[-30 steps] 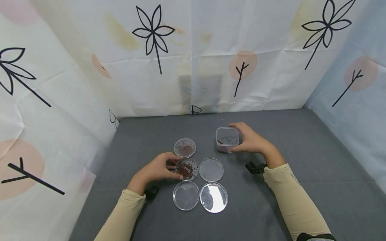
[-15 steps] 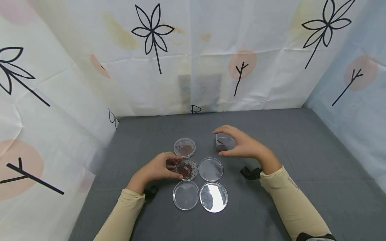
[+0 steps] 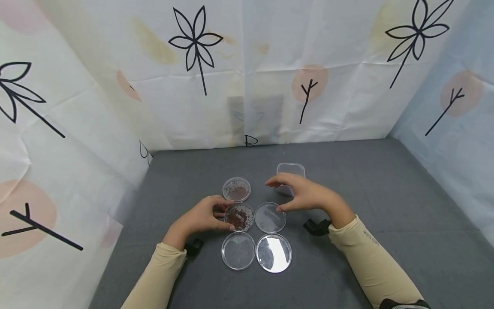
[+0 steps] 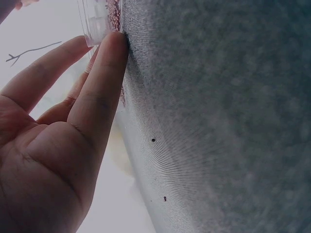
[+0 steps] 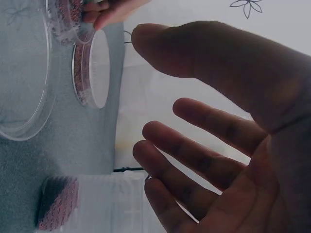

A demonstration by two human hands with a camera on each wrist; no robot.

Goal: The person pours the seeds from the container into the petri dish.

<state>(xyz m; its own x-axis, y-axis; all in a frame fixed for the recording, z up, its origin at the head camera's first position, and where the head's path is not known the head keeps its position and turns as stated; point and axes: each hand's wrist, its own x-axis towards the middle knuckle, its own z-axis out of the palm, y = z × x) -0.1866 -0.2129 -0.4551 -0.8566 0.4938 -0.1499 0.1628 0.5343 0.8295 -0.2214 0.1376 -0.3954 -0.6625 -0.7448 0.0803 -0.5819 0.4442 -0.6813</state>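
Your left hand (image 3: 202,214) pinches the granule dish (image 3: 239,218) by its edge between thumb and fingers, from its 9 o'clock; the dish rests on the grey surface (image 3: 185,171). With that dish as your clock's centre, a second filled dish (image 3: 236,190) sits just beside it at 12, a clear dish (image 3: 270,217) at 3, a glossy dish (image 3: 274,253) between 4 and 5, and a plain dish (image 3: 238,251) at 6. Your right hand (image 3: 302,193) hangs between 2 and 3 o'clock, its fingers spread and thumb well apart from them. Behind it at 2 stands the square tub (image 3: 291,168), with reddish-brown granules (image 5: 63,208) low inside. In the head view, your right thumb overlaps the clear dish's rim.
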